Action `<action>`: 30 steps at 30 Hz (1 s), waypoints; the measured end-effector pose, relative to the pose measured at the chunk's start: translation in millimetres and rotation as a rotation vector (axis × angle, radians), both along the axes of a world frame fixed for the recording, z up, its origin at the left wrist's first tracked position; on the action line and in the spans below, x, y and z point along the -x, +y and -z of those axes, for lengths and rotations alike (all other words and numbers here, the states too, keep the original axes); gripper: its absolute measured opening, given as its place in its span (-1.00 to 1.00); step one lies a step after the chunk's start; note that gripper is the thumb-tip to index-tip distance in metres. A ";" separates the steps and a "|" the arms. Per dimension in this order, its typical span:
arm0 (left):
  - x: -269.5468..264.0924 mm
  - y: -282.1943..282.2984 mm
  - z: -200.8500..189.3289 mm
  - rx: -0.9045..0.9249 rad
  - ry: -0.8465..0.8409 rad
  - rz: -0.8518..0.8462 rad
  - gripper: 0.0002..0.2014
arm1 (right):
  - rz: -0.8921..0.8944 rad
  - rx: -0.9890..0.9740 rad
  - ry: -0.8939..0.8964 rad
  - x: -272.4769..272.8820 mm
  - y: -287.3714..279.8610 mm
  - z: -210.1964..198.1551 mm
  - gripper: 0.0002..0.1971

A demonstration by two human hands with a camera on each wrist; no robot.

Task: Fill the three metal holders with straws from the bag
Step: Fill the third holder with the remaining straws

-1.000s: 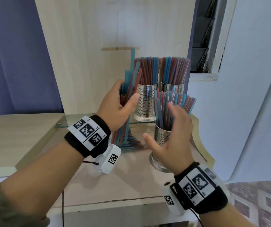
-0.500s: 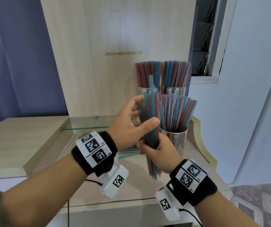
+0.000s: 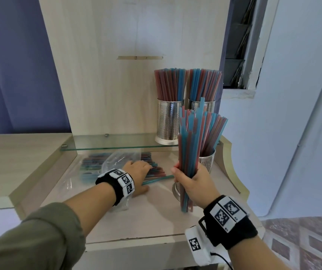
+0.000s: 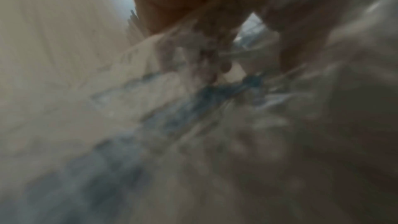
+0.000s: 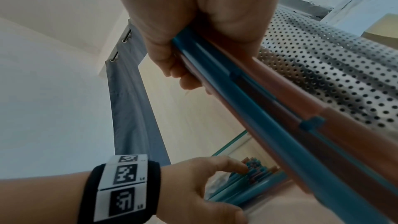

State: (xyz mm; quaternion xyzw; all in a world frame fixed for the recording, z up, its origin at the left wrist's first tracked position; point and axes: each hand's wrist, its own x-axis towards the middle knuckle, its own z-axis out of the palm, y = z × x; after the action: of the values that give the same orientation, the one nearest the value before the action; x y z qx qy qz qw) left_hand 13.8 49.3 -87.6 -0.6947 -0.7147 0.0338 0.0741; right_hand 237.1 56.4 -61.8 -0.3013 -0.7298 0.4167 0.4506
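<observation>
My right hand (image 3: 193,182) grips a bundle of blue and red straws (image 3: 189,149) upright, just in front of the near metal holder (image 3: 207,162), which is partly filled with straws. In the right wrist view my fingers (image 5: 193,23) wrap the bundle (image 5: 269,108) beside the perforated holder (image 5: 333,65). My left hand (image 3: 136,170) lies low on the table, its fingers reaching onto the loose straws (image 3: 156,170) at the mouth of the clear bag (image 3: 117,158). Two full holders (image 3: 169,121) (image 3: 201,106) stand on the glass shelf. The left wrist view is blurred.
A glass shelf (image 3: 107,143) spans the back above the tabletop. A wooden panel rises behind it, with a blue curtain (image 3: 10,65) to the left. The table's raised curved edge (image 3: 232,162) runs along the right, next to a white wall.
My left hand has let go of the bundle and dropped left to the straws by the bag. The right hand now holds the bundle alone.
</observation>
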 end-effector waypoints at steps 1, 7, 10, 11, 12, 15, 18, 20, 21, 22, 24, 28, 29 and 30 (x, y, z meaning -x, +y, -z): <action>0.0 2.4 2.4 0.018 0.007 -0.015 -0.22 | -0.002 -0.002 -0.003 -0.1 0.1 1.0 -0.92; -1.1 13.5 7.1 0.083 0.068 -0.032 -0.47 | -0.014 -0.006 0.002 -4.6 -0.3 2.7 -0.93; -6.2 14.3 5.0 0.078 0.123 -0.032 -0.64 | -0.018 -0.004 0.007 -6.3 1.4 3.5 -0.93; -8.1 14.1 4.6 0.063 0.158 -0.024 -0.66 | -0.021 -0.001 0.007 -6.3 1.9 3.8 -0.92; -9.7 13.5 4.8 0.052 0.183 -0.016 -0.68 | -0.025 0.002 0.008 -6.3 2.1 4.0 -0.92; -13.1 10.0 3.8 0.013 0.196 -0.008 -0.74 | -0.033 -0.003 0.014 -6.6 2.7 5.0 -0.91; -13.7 7.6 -3.6 -0.018 0.132 -0.045 -0.74 | -0.037 0.013 0.020 -7.6 3.3 6.4 -0.91; -12.8 7.5 -13.0 -0.045 0.067 -0.072 -0.75 | -0.035 0.019 0.020 -8.1 3.9 6.8 -0.90; -12.0 6.5 -18.3 -0.060 0.033 -0.083 -0.76 | -0.035 0.020 0.020 -8.2 4.3 6.8 -0.89; -11.1 5.5 -23.5 -0.073 0.004 -0.090 -0.75 | -0.036 0.021 0.020 -8.3 4.4 6.4 -0.88; -9.7 2.2 -32.3 -0.083 -0.033 -0.088 -0.76 | -0.032 0.023 0.019 -7.8 4.9 5.8 -0.88; -8.6 -6.6 -46.5 -0.149 -0.111 -0.062 -0.90 | -0.019 0.033 0.013 -6.5 4.2 4.2 -0.90; -8.0 -8.6 -50.0 -0.182 -0.133 -0.055 -0.90 | -0.019 0.033 0.013 -6.6 3.7 4.0 -0.91; -6.9 -10.1 -52.7 -0.218 -0.156 -0.044 -0.89 | -0.020 0.033 0.009 -6.7 3.3 3.6 -0.91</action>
State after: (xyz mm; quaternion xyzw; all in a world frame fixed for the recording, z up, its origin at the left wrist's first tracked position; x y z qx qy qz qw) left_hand 20.7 39.2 -34.9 -0.6672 -0.7328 -0.0966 0.0925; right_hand 243.7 59.7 -65.3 -0.2995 -0.7237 0.4343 0.4448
